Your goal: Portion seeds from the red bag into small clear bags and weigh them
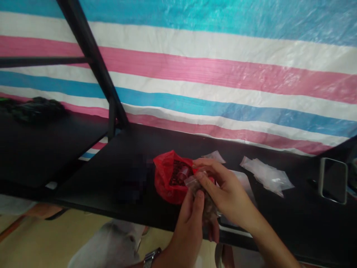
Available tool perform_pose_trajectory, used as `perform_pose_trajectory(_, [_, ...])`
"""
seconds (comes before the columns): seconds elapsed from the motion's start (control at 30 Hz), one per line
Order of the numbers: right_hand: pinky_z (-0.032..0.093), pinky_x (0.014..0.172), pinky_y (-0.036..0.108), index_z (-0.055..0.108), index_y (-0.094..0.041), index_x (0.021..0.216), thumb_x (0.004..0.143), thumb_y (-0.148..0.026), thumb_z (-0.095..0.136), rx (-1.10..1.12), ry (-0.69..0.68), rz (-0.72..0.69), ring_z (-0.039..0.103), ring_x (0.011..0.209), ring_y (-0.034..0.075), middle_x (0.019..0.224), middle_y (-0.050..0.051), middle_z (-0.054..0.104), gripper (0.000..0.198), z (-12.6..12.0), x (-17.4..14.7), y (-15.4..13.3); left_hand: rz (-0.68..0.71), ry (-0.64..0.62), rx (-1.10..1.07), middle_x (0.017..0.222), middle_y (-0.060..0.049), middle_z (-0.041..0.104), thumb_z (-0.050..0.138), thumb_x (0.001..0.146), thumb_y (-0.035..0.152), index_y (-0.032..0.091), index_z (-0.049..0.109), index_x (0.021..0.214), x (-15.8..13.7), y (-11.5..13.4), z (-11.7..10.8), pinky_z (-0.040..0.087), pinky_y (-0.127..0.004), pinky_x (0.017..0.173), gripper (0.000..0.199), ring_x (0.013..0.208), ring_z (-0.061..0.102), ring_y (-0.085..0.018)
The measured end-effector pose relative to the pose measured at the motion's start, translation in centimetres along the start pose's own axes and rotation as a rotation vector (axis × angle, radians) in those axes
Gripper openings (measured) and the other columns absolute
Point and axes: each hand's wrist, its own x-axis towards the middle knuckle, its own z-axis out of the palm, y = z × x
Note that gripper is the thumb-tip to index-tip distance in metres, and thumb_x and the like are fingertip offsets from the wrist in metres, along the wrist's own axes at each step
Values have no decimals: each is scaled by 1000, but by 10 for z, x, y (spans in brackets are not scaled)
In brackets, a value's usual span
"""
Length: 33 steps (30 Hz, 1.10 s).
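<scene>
A small clear zip bag (209, 209), filled with brownish bits too blurred to name, is held over the table's front edge. My left hand (189, 219) wraps round its body from below, thumb in front. At the bag's top, my right hand (227, 186) pinches the zip strip between thumb and fingers. Just left of both hands stands an open red plastic bag (163, 182) of small dark brown pieces (175, 178), with a small clear reddish cup (183, 173) lying on them. Partly covered by my right hand is a flat silvery thing (247, 184).
Several clear zip bags (269, 175) lie to the right, and another clear bag (219, 156) lies behind my hands. A phone-like device (333, 180) is at the far right. The black table (134, 149) meets a striped sheet; a black post (92, 56) rises left.
</scene>
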Motion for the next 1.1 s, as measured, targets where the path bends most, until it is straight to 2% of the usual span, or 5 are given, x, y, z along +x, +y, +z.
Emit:
perform_pose_trajectory(0.2, [61, 100, 43, 63, -30, 144, 106, -49, 56, -11, -51, 125, 73, 119, 27, 125, 7, 77, 43, 17, -5, 26, -120, 69, -213, 53, 3, 58, 48, 103, 66, 15, 64, 109, 9, 21, -17, 37, -22, 44, 53, 41, 49, -12])
perform_pose_trajectory(0.47, [67, 79, 40, 57, -33, 154, 107, -55, 52, -110, -251, 144, 79, 98, 27, 120, 9, 79, 53, 9, -9, 29, -182, 99, -408, 68, 1, 62, 23, 114, 41, 16, 63, 115, 12, 23, -20, 36, -24, 46, 47, 46, 54, -13])
perform_pose_trajectory(0.77, [51, 115, 55, 66, -26, 146, 103, -53, 60, -296, -207, 169, 68, 129, 33, 142, 11, 71, 51, -1, -8, 37, -234, 3, -407, 72, -2, 63, 23, 114, 39, 15, 65, 105, 12, 23, -23, 41, -26, 52, 49, 51, 56, -14])
perform_pose_trajectory(0.9, [52, 114, 56, 70, -30, 142, 103, -50, 61, -301, -183, 109, 67, 130, 34, 140, 11, 72, 45, -2, -9, 38, -259, -87, -388, 70, -3, 62, 25, 113, 42, 15, 65, 97, 12, 20, -25, 45, -27, 54, 51, 54, 59, -16])
perform_pose_trajectory(1.1, [45, 120, 54, 68, -28, 144, 107, -46, 55, -280, -206, 92, 63, 135, 31, 146, 10, 68, 43, 1, -3, 35, -265, -3, -396, 72, -3, 65, 21, 114, 36, 15, 65, 101, 15, 32, -22, 43, -26, 48, 50, 48, 57, -14])
